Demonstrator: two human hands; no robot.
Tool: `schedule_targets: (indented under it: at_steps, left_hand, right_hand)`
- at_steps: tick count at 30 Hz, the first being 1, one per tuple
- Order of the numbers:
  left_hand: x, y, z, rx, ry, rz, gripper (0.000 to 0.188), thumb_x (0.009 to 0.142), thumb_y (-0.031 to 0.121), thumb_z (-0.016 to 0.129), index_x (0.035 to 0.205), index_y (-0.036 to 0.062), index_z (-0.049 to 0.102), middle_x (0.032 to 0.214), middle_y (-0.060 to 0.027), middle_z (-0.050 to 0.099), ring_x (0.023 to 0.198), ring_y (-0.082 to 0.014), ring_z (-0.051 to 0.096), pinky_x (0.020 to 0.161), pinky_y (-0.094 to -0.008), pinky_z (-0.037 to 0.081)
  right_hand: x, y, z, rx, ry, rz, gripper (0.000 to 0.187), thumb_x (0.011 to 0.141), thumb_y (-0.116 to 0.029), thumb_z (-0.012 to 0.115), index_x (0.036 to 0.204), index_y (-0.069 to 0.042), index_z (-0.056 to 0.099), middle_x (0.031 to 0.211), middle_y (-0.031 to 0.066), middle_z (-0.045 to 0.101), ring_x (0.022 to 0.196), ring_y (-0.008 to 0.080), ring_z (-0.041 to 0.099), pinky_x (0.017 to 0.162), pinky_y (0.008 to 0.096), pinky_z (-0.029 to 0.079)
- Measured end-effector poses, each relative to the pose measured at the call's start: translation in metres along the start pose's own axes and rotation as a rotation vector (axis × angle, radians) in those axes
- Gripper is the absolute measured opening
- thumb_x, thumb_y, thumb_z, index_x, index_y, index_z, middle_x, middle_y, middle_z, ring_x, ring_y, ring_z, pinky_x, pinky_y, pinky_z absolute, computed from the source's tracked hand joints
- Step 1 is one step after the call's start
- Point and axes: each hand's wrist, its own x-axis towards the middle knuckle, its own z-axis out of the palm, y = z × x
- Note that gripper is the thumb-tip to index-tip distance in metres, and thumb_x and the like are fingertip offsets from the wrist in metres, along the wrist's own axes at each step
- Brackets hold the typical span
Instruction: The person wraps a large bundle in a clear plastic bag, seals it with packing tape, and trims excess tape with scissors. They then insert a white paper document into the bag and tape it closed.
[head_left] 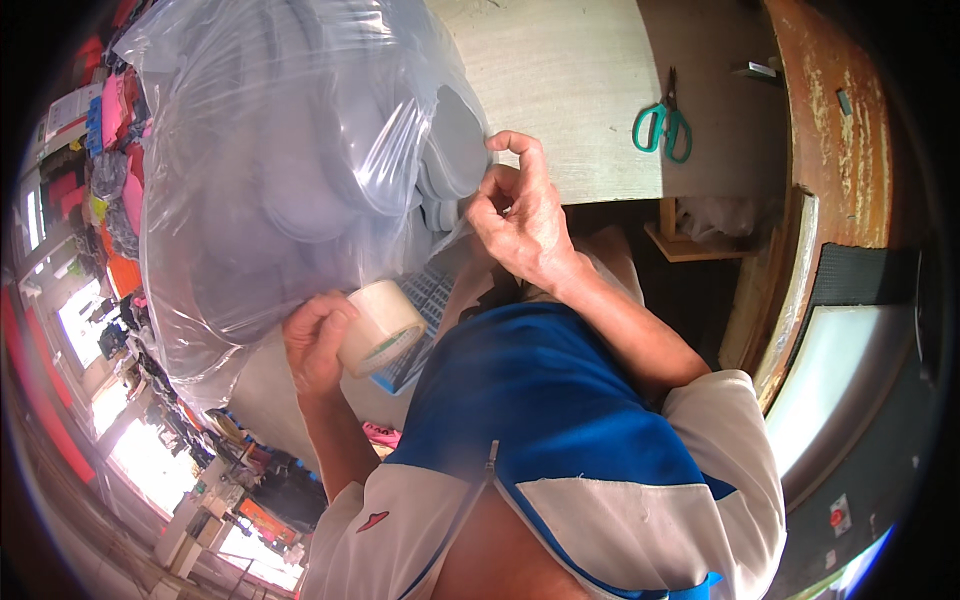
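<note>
A large clear plastic bag fills the left of the work table, packed with stacked grey, flat rounded pieces. My left hand is closed at the bag's near side, its thumb and fingers against a wide roll of pale tape, which tilts toward my body. At the bag's right edge is my right hand, its index finger bent and raised, the other fingers curled in on the edge of the plastic. Its fingertips partly hide what they pinch.
Scissors with green handles lie on the table top at the far right. A blue printed sheet or box shows below the tape. A worn wooden panel borders the right side. Colourful piled goods stand beyond the bag at left.
</note>
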Motion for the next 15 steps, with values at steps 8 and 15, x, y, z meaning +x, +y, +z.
schedule_targets:
  at_steps: [8,15]
  left_hand:
    - [-0.004,-0.006,-0.001,0.044,0.007,0.043,0.011,0.096,0.005,0.062,0.092,-0.0024,0.070,0.083,-0.0021,0.063,0.076,-0.0092,0.053,0.070,-0.0256,0.040]
    - [-0.007,-0.003,0.007,0.005,-0.005,0.029,0.012,0.096,0.004,0.061,0.091,-0.0032,0.069,0.083,-0.0026,0.064,0.075,-0.0088,0.053,0.068,-0.0248,0.040]
  right_hand:
    - [-0.005,0.006,-0.006,-0.085,-0.044,-0.055,0.055,0.094,-0.006,0.061,0.144,-0.001,0.037,0.076,0.0047,0.059,0.068,0.0151,0.059,0.069,0.0319,0.051]
    - [-0.015,0.000,-0.035,-0.009,0.009,-0.142,0.049,0.098,-0.008,0.061,0.144,-0.004,0.044,0.076,0.0029,0.062,0.070,0.0111,0.059,0.068,0.0306,0.051]
